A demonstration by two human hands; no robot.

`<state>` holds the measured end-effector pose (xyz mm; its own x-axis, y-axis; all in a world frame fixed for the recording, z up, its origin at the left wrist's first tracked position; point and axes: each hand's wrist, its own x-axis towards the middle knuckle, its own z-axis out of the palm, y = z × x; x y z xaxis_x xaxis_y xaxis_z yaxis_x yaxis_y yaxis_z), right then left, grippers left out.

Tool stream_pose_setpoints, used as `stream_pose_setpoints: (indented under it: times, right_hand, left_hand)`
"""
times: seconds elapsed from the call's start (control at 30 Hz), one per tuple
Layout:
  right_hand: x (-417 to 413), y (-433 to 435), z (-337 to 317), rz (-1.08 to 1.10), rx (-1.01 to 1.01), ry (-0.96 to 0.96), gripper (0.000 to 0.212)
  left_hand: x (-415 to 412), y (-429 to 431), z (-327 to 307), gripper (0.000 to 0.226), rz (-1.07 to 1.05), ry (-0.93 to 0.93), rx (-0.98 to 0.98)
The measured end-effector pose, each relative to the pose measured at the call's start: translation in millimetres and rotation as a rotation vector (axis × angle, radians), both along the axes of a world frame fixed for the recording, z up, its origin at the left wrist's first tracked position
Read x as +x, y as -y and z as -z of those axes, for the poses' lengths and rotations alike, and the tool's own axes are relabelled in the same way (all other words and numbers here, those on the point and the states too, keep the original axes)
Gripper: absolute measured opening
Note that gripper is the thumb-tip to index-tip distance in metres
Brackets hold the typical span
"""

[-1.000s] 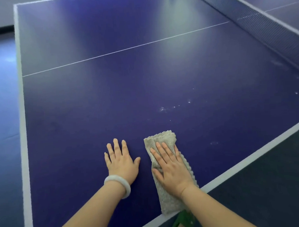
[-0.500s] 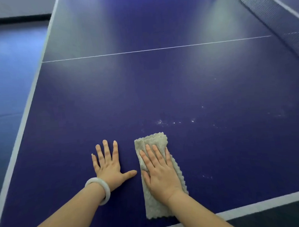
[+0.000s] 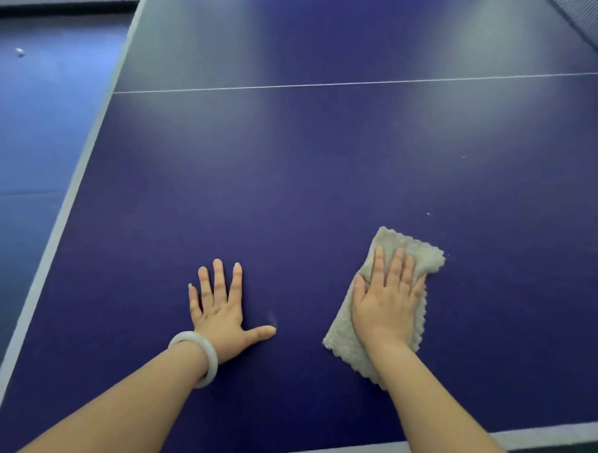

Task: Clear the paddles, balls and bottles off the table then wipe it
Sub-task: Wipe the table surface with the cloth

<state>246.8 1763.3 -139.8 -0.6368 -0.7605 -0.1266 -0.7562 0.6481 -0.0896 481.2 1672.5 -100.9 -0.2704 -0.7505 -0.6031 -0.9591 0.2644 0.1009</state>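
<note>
the left hand [image 3: 222, 312] lies palm down on the worktop [image 3: 289, 192], fingers straight and spread, thumb stuck out toward the right hand [image 3: 387, 308]. the right hand presses flat on a cloth [image 3: 342, 341], fingers straight and close together, well apart from the left. both bare forearms reach in from the near edge.

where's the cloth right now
Head view: the grey cloth lies flat on the blue table, lower right of centre, pressed under the right hand, with the left hand flat on the table apart to its left.
</note>
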Motion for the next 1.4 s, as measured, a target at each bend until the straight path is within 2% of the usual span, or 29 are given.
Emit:
stream_pose_setpoints:
  times: [0.07,0.17,0.23,0.3,0.4,0.47,0.53,0.6,0.67,0.73,0.77,0.8,0.9,0.97,1.1,1.17,1.3,1.4]
  right_hand:
    - [36,-6,-1,-0.055,-0.064,0.032,0.068]
    - [56,9,-2,-0.455,-0.060,0.099,0.064]
    - [24,16,-7,-0.649,-0.040,0.101,0.063]
    - [-23,13,-5,-0.571,-0.024,0.065,0.064]
    - [-82,-11,-3,-0.056,0.023,-0.015,0.068]
    - [-80,-23,-4,0.188,0.011,0.000,0.065]
    - [-43,-18,-6,0.259,-0.007,0.022,0.065]
    - [8,-5,-4,0.094,-0.038,0.035,0.065]
    - [55,1,-3,-0.254,-0.082,0.062,0.064]
    - [67,-6,-3,-0.550,-0.059,0.065,0.063]
    - [57,-10,-2,-0.607,-0.047,0.057,0.062]
    - [46,-15,1,-0.586,-0.033,0.053,0.062]
    - [19,-24,3,-0.149,-0.016,0.009,0.064]
    - [33,-27,3,0.024,0.012,0.023,0.063]
    - [91,-46,5,-0.108,-0.024,-0.009,0.066]
    - [106,-53,7,-0.178,-0.019,-0.026,0.066]
    - [135,-38,5,-0.227,-0.045,-0.030,0.067]
    - [157,-16,-1,-0.493,-0.024,0.017,0.066]
  left_hand:
    - [-1,1,0,0.127,0.005,0.013,-0.010]
    - [0,1,0,0.126,0.003,0.015,-0.012]
    - [-1,1,2,0.127,0.004,0.016,-0.023]
    - [-1,1,3,0.127,0.000,0.019,-0.027]
    - [-1,1,3,0.127,0.003,0.012,-0.032]
    - [-1,1,3,0.126,0.003,0.011,-0.031]
    - [-1,1,2,0.128,0.010,0.024,-0.027]
    - [-1,2,2,0.128,0.013,0.035,-0.027]
    - [-1,1,1,0.128,0.018,0.033,-0.031]
    - [0,0,3,0.128,0.023,0.026,-0.054]
    - [-1,0,3,0.128,0.025,0.024,-0.056]
    - [1,0,3,0.128,0.025,0.023,-0.054]
    - [2,0,3,0.128,0.035,0.019,-0.050]
    - [2,0,3,0.127,0.047,-0.002,-0.048]
    - [27,6,-2,0.118,0.141,-0.090,-0.078]
    - [57,6,-4,0.121,0.156,-0.080,-0.107]
    - [112,-8,-2,0.132,-0.040,0.022,-0.133]
    - [120,-11,5,0.130,-0.059,-0.008,-0.128]
